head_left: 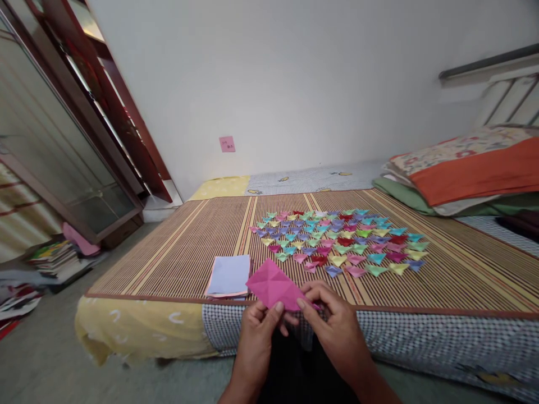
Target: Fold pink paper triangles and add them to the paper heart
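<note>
A magenta sheet of origami paper (273,283), creased and partly folded, is held up in front of the bed's edge. My left hand (260,328) pinches its lower edge, thumb on the near face. At its right corner, my right hand (330,311) grips the paper between thumb and fingers. Just behind and to the left lies a stack of square paper (229,275), pale blue on top. Rows of small folded paper pieces (337,241) in many colours spread over the mat to the right.
A striped bamboo mat (168,252) covers the bed. Folded bedding (471,168) is piled at the right, near a radiator (511,98). A pink note (227,144) is stuck on the white wall. Books (54,255) stand at the far left beside a glass-panelled door (63,129).
</note>
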Action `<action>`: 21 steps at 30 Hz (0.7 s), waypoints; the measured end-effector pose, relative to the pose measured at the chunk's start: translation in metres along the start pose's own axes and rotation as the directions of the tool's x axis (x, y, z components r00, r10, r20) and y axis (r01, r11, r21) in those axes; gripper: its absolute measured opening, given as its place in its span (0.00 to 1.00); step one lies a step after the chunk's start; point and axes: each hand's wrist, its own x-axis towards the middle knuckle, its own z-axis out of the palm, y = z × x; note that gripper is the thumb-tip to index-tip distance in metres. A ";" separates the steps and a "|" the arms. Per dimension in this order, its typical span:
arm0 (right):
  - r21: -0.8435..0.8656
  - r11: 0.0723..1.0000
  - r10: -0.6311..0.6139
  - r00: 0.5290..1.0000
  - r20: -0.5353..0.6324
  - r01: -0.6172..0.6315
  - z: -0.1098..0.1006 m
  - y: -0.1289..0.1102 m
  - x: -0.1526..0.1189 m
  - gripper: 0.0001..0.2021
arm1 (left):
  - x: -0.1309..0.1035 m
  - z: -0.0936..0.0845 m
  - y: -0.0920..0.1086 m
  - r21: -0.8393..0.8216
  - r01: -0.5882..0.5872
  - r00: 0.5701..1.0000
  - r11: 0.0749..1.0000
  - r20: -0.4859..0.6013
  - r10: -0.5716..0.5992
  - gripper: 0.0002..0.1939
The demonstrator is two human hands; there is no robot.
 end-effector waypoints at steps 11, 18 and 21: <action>0.114 0.966 0.234 0.972 -0.006 -0.232 -0.016 0.018 0.002 0.19 | 0.003 0.000 0.006 -0.152 0.066 0.988 0.986 -0.130 -0.086 0.20; 0.126 0.956 0.236 0.949 0.210 -0.265 -0.011 0.006 0.006 0.18 | -0.003 -0.003 0.001 0.145 0.007 0.999 0.989 0.035 -0.012 0.21; 0.157 0.952 0.218 0.943 0.252 -0.262 -0.004 0.004 0.005 0.16 | -0.004 -0.003 0.003 0.147 0.014 0.999 0.989 0.050 -0.021 0.22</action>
